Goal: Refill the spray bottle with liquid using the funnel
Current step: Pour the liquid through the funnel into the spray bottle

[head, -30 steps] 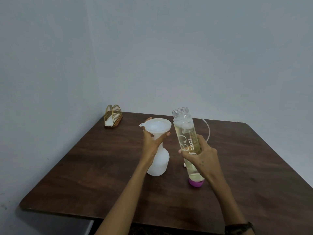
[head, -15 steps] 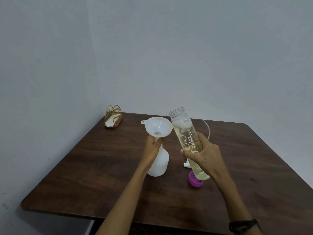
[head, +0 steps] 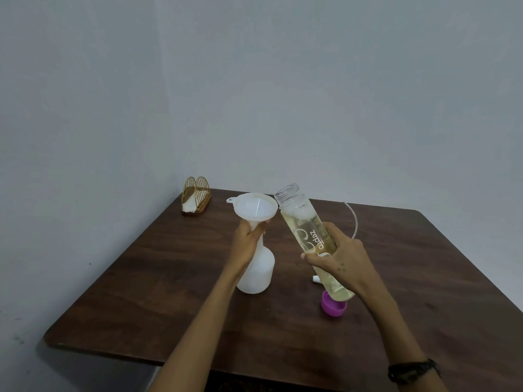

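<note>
Step in hand: the pour, not yet begun. At frame centre the left hand (head: pixel 245 244) clamps the white plastic funnel (head: pixel 255 208) seated in the white spray bottle (head: pixel 257 271). The right hand (head: pixel 338 257) grips a tilted clear bottle of yellowish liquid (head: pixel 308 236), its mouth beside the funnel rim. Next: tilt further, slowly.

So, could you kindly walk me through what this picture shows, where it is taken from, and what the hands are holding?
There is no machine here: a person wears a camera on the head, looking down at their own bare hands. The left hand steadies a white funnel set in the neck of a white spray bottle standing on a brown table. The right hand tilts an open clear bottle of yellowish liquid toward the funnel. A purple cap and a gold napkin holder also sit on the table.
</note>
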### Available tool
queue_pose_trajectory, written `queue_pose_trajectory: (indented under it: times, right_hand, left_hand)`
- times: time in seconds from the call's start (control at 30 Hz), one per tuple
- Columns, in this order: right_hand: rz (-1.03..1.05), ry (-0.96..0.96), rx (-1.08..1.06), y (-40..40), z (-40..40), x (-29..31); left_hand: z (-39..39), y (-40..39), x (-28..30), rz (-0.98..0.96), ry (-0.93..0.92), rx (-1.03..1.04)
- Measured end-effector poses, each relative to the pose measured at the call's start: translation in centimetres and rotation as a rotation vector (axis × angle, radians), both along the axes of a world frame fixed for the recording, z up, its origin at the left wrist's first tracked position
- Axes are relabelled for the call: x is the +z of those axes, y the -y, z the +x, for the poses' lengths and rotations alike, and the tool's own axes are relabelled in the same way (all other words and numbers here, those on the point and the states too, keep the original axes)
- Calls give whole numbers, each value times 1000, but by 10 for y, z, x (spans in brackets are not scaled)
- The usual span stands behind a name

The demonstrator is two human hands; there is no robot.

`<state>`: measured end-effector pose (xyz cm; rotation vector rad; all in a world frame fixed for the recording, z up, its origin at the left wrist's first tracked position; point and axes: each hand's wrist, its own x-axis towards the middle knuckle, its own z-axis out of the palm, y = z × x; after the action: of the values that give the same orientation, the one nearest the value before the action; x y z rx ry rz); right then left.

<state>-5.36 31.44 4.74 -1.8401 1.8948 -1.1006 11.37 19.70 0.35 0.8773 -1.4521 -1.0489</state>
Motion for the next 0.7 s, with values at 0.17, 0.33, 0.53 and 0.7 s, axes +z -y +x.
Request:
queue_pose_trajectory:
  times: [0.17, 0.33, 0.53, 0.7]
  right_hand:
    - [13, -75, 6, 1, 1, 5]
    - [29, -107, 3, 1, 4, 11]
    - [65, -200, -21, 1, 6, 18]
    - [78, -253, -39, -2, 6, 27]
  left_hand:
    - [-7, -3, -3, 25, -62, -24]
    - [-9, -3, -7, 46, -73, -15]
    - [-9, -1, -10, 29, -17, 12]
    - [-9, -1, -12, 14, 7, 46]
